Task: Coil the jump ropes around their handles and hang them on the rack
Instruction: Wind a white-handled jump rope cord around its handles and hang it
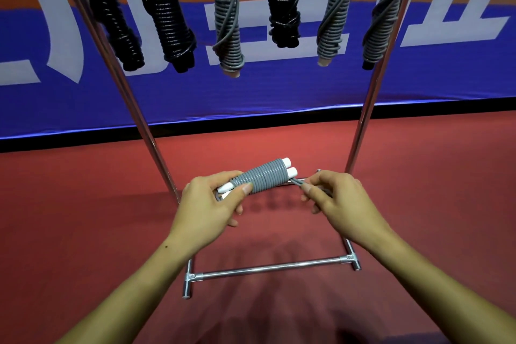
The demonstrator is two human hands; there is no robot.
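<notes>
Head view: we look down past our two hands at the foot of the rack [268, 267], red floor beneath.
Rope in hand: grey jump rope [262, 176], coiled tightly around its two white handles [289, 167] held side by side — the bundle sits in front of us, low, between the rack's uprights.
Left hand [212, 204]: wrapped round the bundle's left end, thumb pressing on the coils.
Right hand [332, 198]: pinching the loose grey tail [296, 182] just off the right end of the bundle.
Already hung: six coiled ropes on the top bar — three black [167, 17], three grey [229, 25] (their hooks are out of frame).
Progress: winding looks nearly finished; only a short tail remains free.
Left to do: we judge the tail needs securing, then the bundle lifted to the bar — whether more ropes wait, we cannot tell.
</notes>
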